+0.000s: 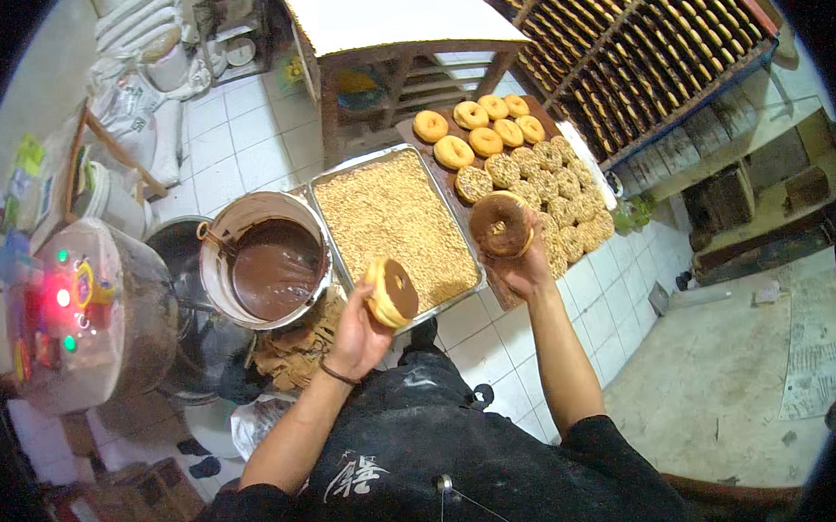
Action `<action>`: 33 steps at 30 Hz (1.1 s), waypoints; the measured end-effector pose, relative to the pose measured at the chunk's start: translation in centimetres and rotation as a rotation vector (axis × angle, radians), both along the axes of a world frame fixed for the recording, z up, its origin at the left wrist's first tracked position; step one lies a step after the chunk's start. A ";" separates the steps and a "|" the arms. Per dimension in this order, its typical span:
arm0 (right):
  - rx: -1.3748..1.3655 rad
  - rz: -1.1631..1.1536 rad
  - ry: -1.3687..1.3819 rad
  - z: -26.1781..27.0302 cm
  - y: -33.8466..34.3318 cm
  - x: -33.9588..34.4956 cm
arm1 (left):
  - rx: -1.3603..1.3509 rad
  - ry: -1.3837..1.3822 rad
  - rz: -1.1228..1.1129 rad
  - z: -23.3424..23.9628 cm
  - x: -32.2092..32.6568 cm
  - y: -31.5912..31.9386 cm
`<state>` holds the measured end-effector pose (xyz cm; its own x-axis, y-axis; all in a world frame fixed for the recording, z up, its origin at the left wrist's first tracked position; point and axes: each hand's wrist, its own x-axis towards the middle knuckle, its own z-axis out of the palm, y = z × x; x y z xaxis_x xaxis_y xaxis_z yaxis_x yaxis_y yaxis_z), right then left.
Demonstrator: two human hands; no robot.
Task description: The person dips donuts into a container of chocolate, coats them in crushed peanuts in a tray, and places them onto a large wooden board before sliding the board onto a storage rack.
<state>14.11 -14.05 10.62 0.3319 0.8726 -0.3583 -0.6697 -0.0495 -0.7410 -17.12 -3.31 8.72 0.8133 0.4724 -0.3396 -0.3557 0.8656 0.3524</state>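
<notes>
My left hand [360, 337] grips a chocolate-glazed doughnut [391, 292] tilted on edge, its glaze facing right, over the near left corner of a metal tray [480, 286] of chopped nuts [395, 220]. Another chocolate-glazed doughnut [500, 224] is held glaze-up in my right hand [523, 267], past the tray's right edge. Left of the tray stands a white bucket [212, 284] of melted chocolate [275, 267]. On a brown board [449, 179] at the right lie plain ring doughnuts [453, 152] at the far end and nut-covered doughnuts [505, 170] nearer, partly hidden by my right hand.
A large lidded plastic tub [126, 309] and a dark pot [179, 236] stand left of the bucket. Crumpled brown paper [289, 357] lies below it. Beyond the tray is a white-topped table [393, 17]. A rack [633, 56] with rows of doughnuts rises at the upper right.
</notes>
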 end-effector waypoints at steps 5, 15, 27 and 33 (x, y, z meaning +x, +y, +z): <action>-0.212 0.110 -0.662 -3.0 10.1 1.2 | -0.009 0.093 0.084 -1.4 -0.6 -1.1; -0.395 0.338 -1.744 -11.6 22.1 1.6 | 0.302 0.390 0.247 -5.1 0.6 -1.5; -0.312 0.444 -1.867 -10.5 15.0 0.4 | 0.442 0.465 0.215 -6.4 3.0 -0.5; -0.366 0.429 -1.740 -10.8 15.1 2.1 | 0.613 0.471 0.151 -4.2 4.0 -0.4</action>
<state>16.22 1.05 -0.22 0.2928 0.9542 -0.0608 0.8620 -0.2910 -0.4150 -13.14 -3.67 4.52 0.5608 0.7807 -0.2758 -0.1481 0.4223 0.8943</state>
